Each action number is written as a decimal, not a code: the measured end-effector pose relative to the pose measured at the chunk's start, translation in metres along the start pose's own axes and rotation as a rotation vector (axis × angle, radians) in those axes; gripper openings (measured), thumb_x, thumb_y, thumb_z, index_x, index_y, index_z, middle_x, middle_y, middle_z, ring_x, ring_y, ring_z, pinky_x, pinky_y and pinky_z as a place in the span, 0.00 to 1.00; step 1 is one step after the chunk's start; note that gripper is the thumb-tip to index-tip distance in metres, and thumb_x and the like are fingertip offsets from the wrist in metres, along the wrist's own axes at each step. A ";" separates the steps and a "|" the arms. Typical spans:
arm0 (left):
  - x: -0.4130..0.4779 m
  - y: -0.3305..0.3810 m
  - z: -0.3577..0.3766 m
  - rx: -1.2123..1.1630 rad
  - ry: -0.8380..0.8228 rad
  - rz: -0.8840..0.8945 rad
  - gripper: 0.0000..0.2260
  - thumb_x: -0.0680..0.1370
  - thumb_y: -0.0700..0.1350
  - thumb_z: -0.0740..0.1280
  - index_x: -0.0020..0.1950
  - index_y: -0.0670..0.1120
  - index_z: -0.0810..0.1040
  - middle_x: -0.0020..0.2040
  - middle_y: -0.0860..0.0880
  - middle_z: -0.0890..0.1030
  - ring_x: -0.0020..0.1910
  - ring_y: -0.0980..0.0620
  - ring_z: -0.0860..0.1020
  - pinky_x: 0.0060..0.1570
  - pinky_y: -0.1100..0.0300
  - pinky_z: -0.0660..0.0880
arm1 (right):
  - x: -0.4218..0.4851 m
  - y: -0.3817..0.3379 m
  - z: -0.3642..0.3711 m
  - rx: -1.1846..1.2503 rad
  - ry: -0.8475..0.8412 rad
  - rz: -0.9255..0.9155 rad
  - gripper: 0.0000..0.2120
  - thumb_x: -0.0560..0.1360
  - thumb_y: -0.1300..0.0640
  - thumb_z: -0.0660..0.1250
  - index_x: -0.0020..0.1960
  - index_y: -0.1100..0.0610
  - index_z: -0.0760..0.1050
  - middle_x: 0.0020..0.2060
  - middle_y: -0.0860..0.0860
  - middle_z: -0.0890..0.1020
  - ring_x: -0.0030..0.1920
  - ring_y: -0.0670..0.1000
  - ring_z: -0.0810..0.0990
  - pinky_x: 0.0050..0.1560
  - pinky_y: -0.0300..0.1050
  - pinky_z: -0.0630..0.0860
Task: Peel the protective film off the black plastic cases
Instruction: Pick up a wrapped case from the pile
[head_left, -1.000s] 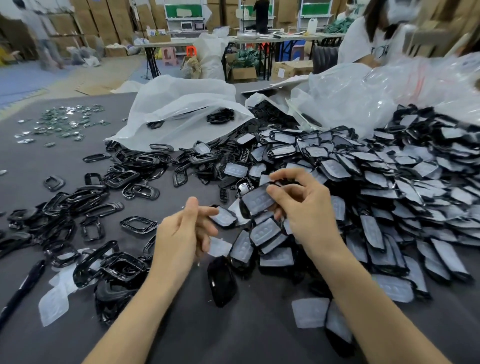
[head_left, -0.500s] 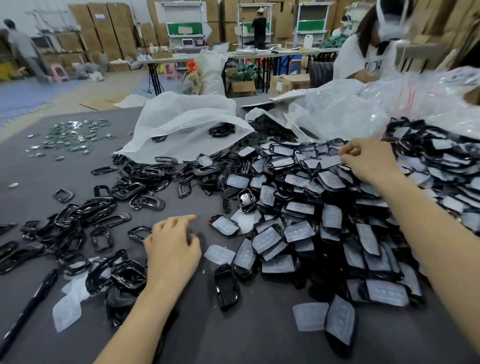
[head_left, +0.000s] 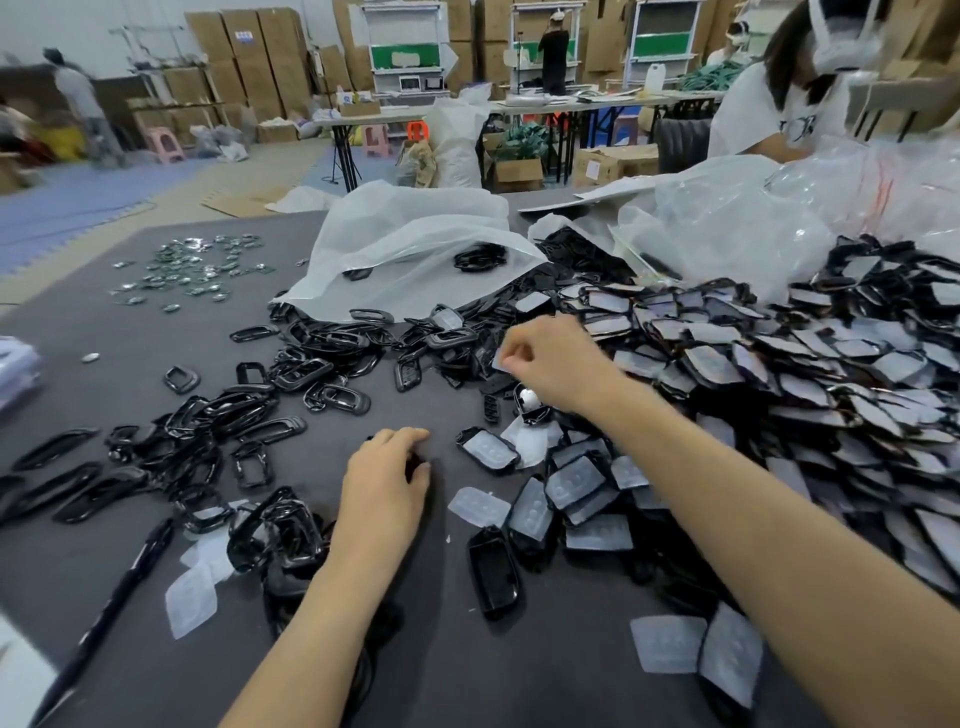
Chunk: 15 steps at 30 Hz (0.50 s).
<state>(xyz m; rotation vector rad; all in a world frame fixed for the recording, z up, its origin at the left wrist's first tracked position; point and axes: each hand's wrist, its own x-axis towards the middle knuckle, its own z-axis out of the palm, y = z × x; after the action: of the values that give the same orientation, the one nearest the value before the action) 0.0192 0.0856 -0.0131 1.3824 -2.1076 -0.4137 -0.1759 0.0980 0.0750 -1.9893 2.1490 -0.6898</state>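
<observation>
Right hand (head_left: 553, 364): I see curled fingers pinching a pale translucent film piece (head_left: 500, 358).
Left hand (head_left: 387, 475): relaxed, resting on the dark grey table (head_left: 457, 670), at 7 o'clock of the right.
Heap of film-faced black plastic cases (head_left: 779, 374): at the right hand's 3 o'clock.

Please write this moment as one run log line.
left hand: rests on table | right hand: pinches film-covered piece | place: near edge of case pile

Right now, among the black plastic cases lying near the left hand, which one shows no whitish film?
The glossy bare black case just below the loose film piece; the neighbouring cases on its right carry whitish film.
</observation>
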 end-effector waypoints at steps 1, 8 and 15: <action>0.000 0.002 0.000 -0.016 0.021 0.026 0.14 0.75 0.35 0.68 0.60 0.42 0.80 0.54 0.45 0.81 0.55 0.45 0.78 0.57 0.52 0.73 | 0.006 -0.006 0.015 -0.050 -0.057 0.002 0.10 0.77 0.61 0.62 0.51 0.59 0.81 0.49 0.55 0.83 0.51 0.55 0.80 0.56 0.49 0.76; -0.005 0.012 0.000 -0.158 0.208 0.210 0.13 0.72 0.27 0.68 0.51 0.41 0.84 0.53 0.48 0.82 0.47 0.56 0.79 0.51 0.77 0.69 | 0.015 -0.017 0.068 -0.300 -0.117 0.086 0.01 0.77 0.66 0.63 0.47 0.63 0.72 0.43 0.58 0.75 0.46 0.61 0.77 0.39 0.46 0.69; -0.009 0.020 -0.001 -0.386 0.299 0.186 0.09 0.76 0.37 0.70 0.50 0.50 0.82 0.48 0.57 0.84 0.46 0.63 0.81 0.50 0.75 0.72 | -0.020 -0.006 0.045 -0.018 0.180 -0.053 0.13 0.75 0.71 0.59 0.56 0.59 0.73 0.45 0.57 0.76 0.44 0.58 0.77 0.40 0.48 0.72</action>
<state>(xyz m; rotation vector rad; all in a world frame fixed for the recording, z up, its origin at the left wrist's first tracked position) 0.0082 0.1016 -0.0040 0.9525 -1.7785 -0.4746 -0.1502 0.1063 0.0338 -2.0724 2.2134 -0.8926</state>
